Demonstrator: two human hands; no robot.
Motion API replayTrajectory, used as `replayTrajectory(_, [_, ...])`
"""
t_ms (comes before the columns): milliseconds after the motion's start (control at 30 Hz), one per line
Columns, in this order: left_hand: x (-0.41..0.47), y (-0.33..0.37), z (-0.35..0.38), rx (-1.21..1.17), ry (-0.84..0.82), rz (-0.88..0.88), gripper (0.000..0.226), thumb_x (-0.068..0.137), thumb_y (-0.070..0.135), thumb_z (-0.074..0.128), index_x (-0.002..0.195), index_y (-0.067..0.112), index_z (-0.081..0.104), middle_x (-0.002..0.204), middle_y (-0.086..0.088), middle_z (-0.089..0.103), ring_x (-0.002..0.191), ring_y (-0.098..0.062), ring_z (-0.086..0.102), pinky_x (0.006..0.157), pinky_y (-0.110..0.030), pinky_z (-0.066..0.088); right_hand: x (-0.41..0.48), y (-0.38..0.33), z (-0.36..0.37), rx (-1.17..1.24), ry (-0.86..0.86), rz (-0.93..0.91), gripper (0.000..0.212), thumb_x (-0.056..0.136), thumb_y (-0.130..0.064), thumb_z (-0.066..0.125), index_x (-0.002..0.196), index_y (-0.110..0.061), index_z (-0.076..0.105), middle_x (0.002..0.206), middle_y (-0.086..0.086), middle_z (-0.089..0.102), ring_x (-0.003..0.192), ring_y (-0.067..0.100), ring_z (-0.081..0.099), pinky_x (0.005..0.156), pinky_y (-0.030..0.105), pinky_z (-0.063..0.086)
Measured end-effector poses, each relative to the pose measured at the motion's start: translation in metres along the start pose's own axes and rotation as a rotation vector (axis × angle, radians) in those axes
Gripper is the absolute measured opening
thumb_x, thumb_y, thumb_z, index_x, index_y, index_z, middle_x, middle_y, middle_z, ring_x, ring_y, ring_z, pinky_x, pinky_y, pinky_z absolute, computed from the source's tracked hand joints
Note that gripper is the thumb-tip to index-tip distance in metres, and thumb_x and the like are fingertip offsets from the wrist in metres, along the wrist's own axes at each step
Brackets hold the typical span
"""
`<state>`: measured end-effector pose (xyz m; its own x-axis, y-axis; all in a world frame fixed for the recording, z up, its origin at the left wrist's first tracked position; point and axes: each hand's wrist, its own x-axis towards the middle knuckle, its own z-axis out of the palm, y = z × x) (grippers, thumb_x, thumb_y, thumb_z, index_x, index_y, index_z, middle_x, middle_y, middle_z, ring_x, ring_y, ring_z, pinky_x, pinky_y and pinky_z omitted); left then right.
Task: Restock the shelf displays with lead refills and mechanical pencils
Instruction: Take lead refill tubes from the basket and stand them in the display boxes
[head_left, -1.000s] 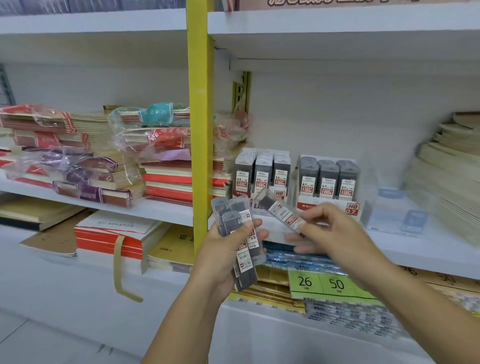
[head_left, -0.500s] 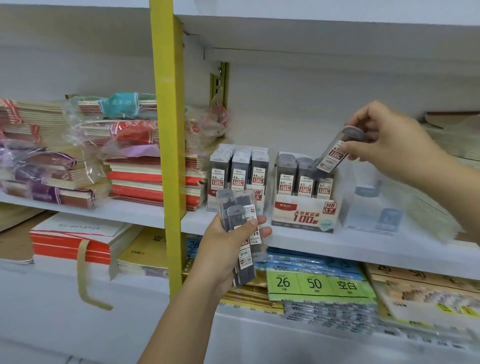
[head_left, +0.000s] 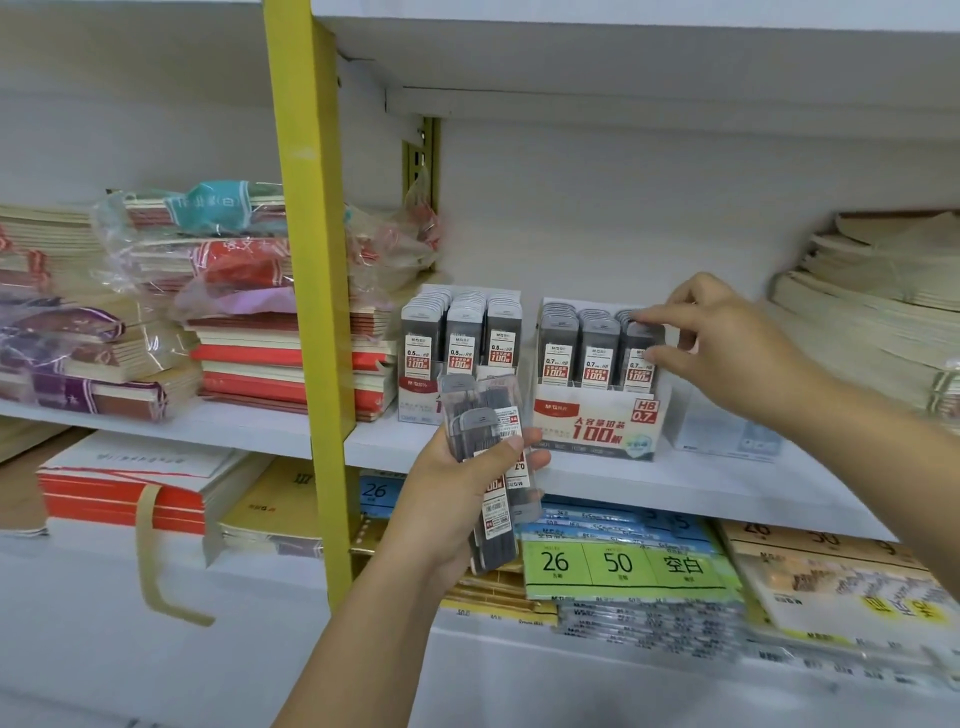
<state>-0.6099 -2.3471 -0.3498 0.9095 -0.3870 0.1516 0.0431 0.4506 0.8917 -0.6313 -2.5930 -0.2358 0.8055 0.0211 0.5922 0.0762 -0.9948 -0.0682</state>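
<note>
The refill case (head_left: 638, 372) pinched by the right hand (head_left: 727, 353) should be seated upright in the rightmost row of the 0.7 box (head_left: 592, 428), while spare cases (head_left: 483, 410) are gripped in the left hand (head_left: 449, 501).

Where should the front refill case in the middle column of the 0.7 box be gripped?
Probably pinch its grey cap front-to-back, coming from above. The case stands upright, the display box front wall hides its base, and neighbouring cases crowd both sides.
</note>
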Motion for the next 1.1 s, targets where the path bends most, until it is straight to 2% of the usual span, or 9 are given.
replayTrajectory(133, [-0.004, -0.002, 0.003, -0.004, -0.001, -0.034, 0.022, 0.089, 0.011, 0.071, 0.111, 0.015, 0.069, 0.102, -0.010, 0.078, 0.087, -0.023, 0.076, 0.065, -0.037, 0.062, -0.036, -0.025, 0.004, 0.167, 0.213, 0.009, 0.029, 0.092, -0.022, 0.058, 0.120, -0.023, 0.066, 0.098, -0.011, 0.052, 0.077, 0.002, 0.050, 0.070, 0.009, 0.036])
replayTrajectory(233, [-0.009, -0.004, 0.007, 0.013, -0.007, -0.053, 0.026, 0.089, 0.011, 0.071, 0.115, 0.014, 0.069, 0.105, -0.015, 0.077, 0.088, -0.031, 0.075, 0.073, -0.043, 0.063, -0.074, -0.056, 0.019, 0.596, -0.009, 0.110, 0.014, 0.084, -0.037, 0.059, 0.096, -0.038, 0.066, 0.084, -0.018, 0.065, 0.080, -0.008, 0.058, 0.068, 0.007, 0.046])
replayTrajectory(367, [-0.017, -0.011, 0.013, 0.022, -0.011, -0.073, 0.028, 0.091, 0.009, 0.070, 0.118, 0.013, 0.068, 0.109, -0.014, 0.076, 0.101, -0.034, 0.073, 0.083, -0.047, 0.061, -0.106, -0.080, 0.048, 0.894, -0.236, 0.292, 0.020, 0.079, -0.032, 0.076, 0.094, -0.032, 0.063, 0.082, -0.010, 0.067, 0.076, 0.006, 0.064, 0.070, 0.020, 0.053])
replayTrajectory(567, [-0.018, -0.013, 0.009, 0.067, 0.006, -0.077, 0.027, 0.091, 0.011, 0.069, 0.118, 0.015, 0.067, 0.107, -0.009, 0.077, 0.100, -0.026, 0.074, 0.074, -0.037, 0.062, -0.111, -0.077, 0.058, 1.078, -0.202, 0.427, 0.017, 0.090, -0.009, 0.064, 0.100, -0.023, 0.066, 0.083, 0.004, 0.067, 0.074, 0.023, 0.070, 0.069, 0.035, 0.060])
replayTrajectory(667, [-0.016, -0.007, 0.001, 0.093, 0.063, -0.032, 0.038, 0.076, 0.021, 0.078, 0.114, 0.023, 0.069, 0.103, -0.005, 0.079, 0.094, -0.021, 0.076, 0.065, -0.028, 0.060, -0.111, -0.070, 0.052, 1.149, -0.259, 0.452, 0.020, 0.096, -0.008, 0.055, 0.103, -0.022, 0.068, 0.090, 0.010, 0.065, 0.060, 0.021, 0.069, 0.054, 0.026, 0.056])
replayTrajectory(767, [-0.016, -0.008, -0.001, 0.182, 0.102, -0.026, 0.031, 0.079, 0.019, 0.080, 0.107, 0.026, 0.070, 0.097, -0.004, 0.079, 0.082, -0.017, 0.076, 0.059, -0.023, 0.056, -0.113, -0.064, 0.051, 1.156, -0.296, 0.405, 0.021, 0.096, -0.011, 0.056, 0.106, -0.026, 0.067, 0.076, 0.012, 0.068, 0.056, 0.019, 0.064, 0.056, 0.025, 0.053])
replayTrajectory(833, [-0.017, -0.012, 0.001, 0.216, 0.126, -0.033, 0.024, 0.085, 0.015, 0.077, 0.106, 0.024, 0.069, 0.095, -0.004, 0.079, 0.076, -0.014, 0.075, 0.059, -0.023, 0.055, -0.115, -0.061, 0.051, 1.213, -0.249, 0.431, 0.021, 0.094, -0.014, 0.059, 0.111, -0.026, 0.065, 0.071, 0.011, 0.070, 0.059, 0.023, 0.064, 0.060, 0.029, 0.054])
replayTrajectory(967, [-0.019, -0.015, 0.006, 0.214, 0.135, -0.036, 0.021, 0.087, 0.016, 0.076, 0.104, 0.025, 0.068, 0.096, -0.003, 0.079, 0.079, -0.014, 0.075, 0.060, -0.024, 0.056, -0.114, -0.058, 0.048, 1.355, -0.100, 0.492, 0.021, 0.092, -0.021, 0.059, 0.113, -0.020, 0.063, 0.089, 0.011, 0.074, 0.072, 0.026, 0.071, 0.065, 0.029, 0.059])
replayTrajectory(1100, [-0.020, -0.015, 0.008, 0.193, 0.062, -0.065, 0.026, 0.090, 0.014, 0.073, 0.112, 0.023, 0.064, 0.102, -0.002, 0.079, 0.091, -0.018, 0.076, 0.064, -0.026, 0.058, -0.111, -0.054, 0.037, 1.174, -0.001, 0.401, 0.023, 0.095, -0.015, 0.057, 0.111, -0.027, 0.067, 0.083, 0.004, 0.074, 0.067, 0.016, 0.068, 0.059, 0.023, 0.056])
